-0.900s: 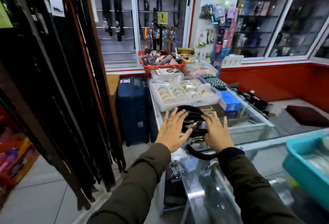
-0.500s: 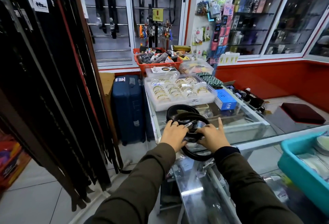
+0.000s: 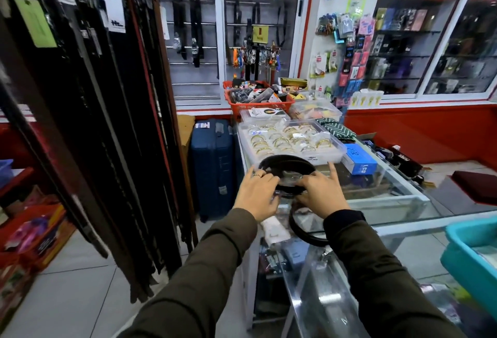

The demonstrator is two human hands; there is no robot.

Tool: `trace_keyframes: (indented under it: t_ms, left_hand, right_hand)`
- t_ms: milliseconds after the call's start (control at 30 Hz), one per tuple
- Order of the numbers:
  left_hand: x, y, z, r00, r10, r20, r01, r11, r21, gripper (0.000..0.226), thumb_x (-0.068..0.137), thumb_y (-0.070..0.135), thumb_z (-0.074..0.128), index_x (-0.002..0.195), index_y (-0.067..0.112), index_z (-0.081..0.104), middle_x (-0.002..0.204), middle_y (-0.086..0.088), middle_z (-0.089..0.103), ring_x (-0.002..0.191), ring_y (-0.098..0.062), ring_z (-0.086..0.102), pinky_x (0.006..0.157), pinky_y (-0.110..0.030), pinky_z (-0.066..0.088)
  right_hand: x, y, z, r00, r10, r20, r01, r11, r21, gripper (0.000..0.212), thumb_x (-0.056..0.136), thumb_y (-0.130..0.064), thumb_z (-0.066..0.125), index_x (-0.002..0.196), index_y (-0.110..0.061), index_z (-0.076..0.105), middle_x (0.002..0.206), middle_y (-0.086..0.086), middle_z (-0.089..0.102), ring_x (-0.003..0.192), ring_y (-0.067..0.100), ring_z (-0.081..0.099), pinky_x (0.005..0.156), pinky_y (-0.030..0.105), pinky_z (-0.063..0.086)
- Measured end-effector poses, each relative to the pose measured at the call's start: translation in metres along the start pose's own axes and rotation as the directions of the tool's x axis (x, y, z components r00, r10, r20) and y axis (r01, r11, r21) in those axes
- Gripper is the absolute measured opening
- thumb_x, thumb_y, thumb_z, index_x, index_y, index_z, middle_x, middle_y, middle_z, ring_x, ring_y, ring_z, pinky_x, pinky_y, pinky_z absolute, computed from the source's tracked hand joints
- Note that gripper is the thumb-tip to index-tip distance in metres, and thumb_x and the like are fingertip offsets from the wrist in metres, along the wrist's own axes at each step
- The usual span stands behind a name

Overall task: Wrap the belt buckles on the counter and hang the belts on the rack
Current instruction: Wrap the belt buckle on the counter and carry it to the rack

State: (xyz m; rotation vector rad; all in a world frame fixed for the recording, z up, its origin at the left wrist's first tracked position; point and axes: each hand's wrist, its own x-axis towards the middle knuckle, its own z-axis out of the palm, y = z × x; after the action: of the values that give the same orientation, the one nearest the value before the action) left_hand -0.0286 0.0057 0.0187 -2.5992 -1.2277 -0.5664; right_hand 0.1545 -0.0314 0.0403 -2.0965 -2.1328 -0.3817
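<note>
Both hands have closed in since earlier: left hand (image 3: pixel 256 193) and right hand (image 3: pixel 321 193) curl, fingers pressed on a coiled black leather belt (image 3: pixel 286 165) on the glass counter (image 3: pixel 387 200). Between them, its buckle is blurred. Just beyond lies a clear tray of gold bangles (image 3: pixel 289 140); hanging dark belts (image 3: pixel 107 122) far left.

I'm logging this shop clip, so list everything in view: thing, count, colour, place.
coiled belts: at least two, black, on the glass counter under the hands
glass counter: one, clear, centre right
bangle box: one, clear with gold bangles, behind the belts
blue box: one, right of the bangles
basket: one, orange-red, counter's far end
suitcase: one, dark blue, floor left of the counter
hanging belts: many, dark, rack at left
teal bin: one, right edge
left hand: on the belts
right hand: on the belts
</note>
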Motion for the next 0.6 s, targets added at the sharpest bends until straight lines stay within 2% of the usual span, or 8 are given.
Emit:
trace_keyframes:
  t_ms: [67,100,200,300,400,467,500,600]
  left_hand:
    - [-0.011,-0.020,-0.015,0.999,-0.032,-0.034,0.033,0.999,0.019,0.032,0.090,0.036,0.052,0.114,0.018,0.062,0.112,-0.003,0.067,0.114,-0.029,0.058,0.121,-0.048,0.027]
    - [-0.016,-0.029,-0.022,0.997,-0.047,-0.057,0.048,0.999,0.024,0.033,0.089,0.036,0.052,0.115,0.019,0.063,0.114,-0.002,0.067,0.115,-0.028,0.057,0.121,-0.047,0.027]
    - [-0.039,-0.060,-0.044,0.985,-0.099,-0.139,0.100,0.995,0.001,0.032,0.088,0.035,0.053,0.116,0.021,0.062,0.121,0.001,0.064,0.121,-0.024,0.056,0.122,-0.044,0.026]
    - [-0.065,-0.086,-0.063,0.950,-0.140,-0.278,0.123,0.989,-0.076,0.034,0.088,0.030,0.057,0.121,0.025,0.062,0.135,0.003,0.057,0.132,-0.022,0.051,0.122,-0.045,0.030]
    - [-0.093,-0.106,-0.076,0.854,-0.279,-0.439,0.226,0.959,-0.171,0.051,0.090,0.031,0.061,0.140,0.026,0.049,0.158,0.000,0.034,0.144,-0.021,0.039,0.121,-0.035,0.033]
    - [-0.109,-0.114,-0.081,0.741,-0.469,-0.481,0.309,0.874,-0.375,0.062,0.090,0.034,0.066,0.146,0.026,0.040,0.160,0.003,0.026,0.141,-0.012,0.039,0.116,-0.022,0.034]
    - [-0.116,-0.118,-0.083,0.676,-0.573,-0.464,0.333,0.799,-0.501,0.063,0.090,0.035,0.069,0.145,0.026,0.040,0.156,0.005,0.030,0.135,-0.008,0.044,0.111,-0.019,0.038]
    - [-0.129,-0.128,-0.088,0.514,-0.827,-0.228,0.340,0.440,-0.831,0.040,0.086,0.033,0.079,0.119,0.018,0.061,0.122,-0.004,0.063,0.100,-0.018,0.069,0.085,-0.032,0.058]
  right_hand:
    - [0.011,-0.020,-0.011,0.998,-0.060,-0.015,0.060,0.998,0.017,0.033,0.092,-0.037,0.064,0.125,-0.036,0.068,0.117,-0.006,0.074,0.126,0.021,0.058,0.125,0.054,0.007]
    - [0.016,-0.030,-0.016,0.996,-0.093,-0.016,0.094,0.995,0.031,0.035,0.092,-0.036,0.064,0.127,-0.035,0.067,0.120,-0.005,0.073,0.126,0.023,0.057,0.123,0.052,0.016]
    - [0.029,-0.066,-0.027,0.980,-0.197,-0.031,0.200,0.968,0.150,0.037,0.092,-0.033,0.064,0.129,-0.032,0.066,0.121,0.002,0.072,0.123,0.028,0.058,0.100,0.043,0.050]
    - [0.037,-0.102,-0.035,0.968,-0.240,-0.077,0.252,0.901,0.353,0.038,0.089,-0.033,0.071,0.127,-0.028,0.068,0.116,0.002,0.074,0.117,0.026,0.062,0.087,0.040,0.055]
    - [0.043,-0.136,-0.041,0.953,-0.282,-0.112,0.298,0.801,0.519,0.037,0.084,-0.037,0.076,0.119,-0.026,0.073,0.108,0.001,0.078,0.104,0.025,0.070,0.083,0.036,0.051]
    - [0.046,-0.157,-0.044,0.954,-0.285,-0.094,0.280,0.732,0.621,0.035,0.083,-0.040,0.078,0.115,-0.026,0.076,0.105,-0.002,0.080,0.100,0.019,0.073,0.082,0.032,0.052]
    - [0.048,-0.167,-0.046,0.954,-0.292,-0.070,0.261,0.690,0.674,0.031,0.083,-0.040,0.078,0.111,-0.026,0.077,0.102,-0.004,0.080,0.098,0.016,0.073,0.080,0.030,0.052]
    - [0.051,-0.196,-0.050,0.936,-0.352,-0.010,0.210,0.536,0.818,0.014,0.084,-0.036,0.080,0.096,-0.028,0.078,0.089,-0.009,0.079,0.090,0.009,0.073,0.075,0.032,0.053]
